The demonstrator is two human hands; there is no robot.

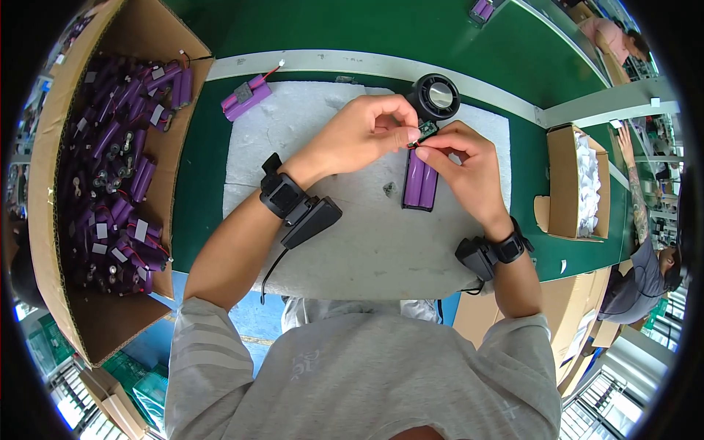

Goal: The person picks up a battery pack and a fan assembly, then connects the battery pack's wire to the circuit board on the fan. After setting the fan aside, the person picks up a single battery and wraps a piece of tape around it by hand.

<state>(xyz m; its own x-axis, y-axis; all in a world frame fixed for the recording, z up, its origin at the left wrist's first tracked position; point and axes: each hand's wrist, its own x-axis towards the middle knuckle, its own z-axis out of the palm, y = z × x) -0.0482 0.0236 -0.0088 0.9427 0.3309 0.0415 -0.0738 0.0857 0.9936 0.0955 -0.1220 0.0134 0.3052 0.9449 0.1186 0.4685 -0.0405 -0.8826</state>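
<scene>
A small green circuit board [427,130] lies between my hands, just below a round black fan-like head [435,97] with a silver centre. My left hand [370,136] is closed, its thumb and forefinger pinching the board's left edge. From the other side, my right hand [468,163] pinches close to the board's lower end; what sits in its fingertips is too small to make out. Right below the fingers, a pair of purple battery cells [420,181] rests in a narrow black housing on the pale foam mat [323,242]. The housing's upper end is partly hidden by my fingers.
At the left stands a cardboard box [192,147] full of purple battery packs [121,176]. Another purple pack [247,97] with a wire lies at the mat's far left corner. A small carton [557,183] of white pieces stands right. People work farther right.
</scene>
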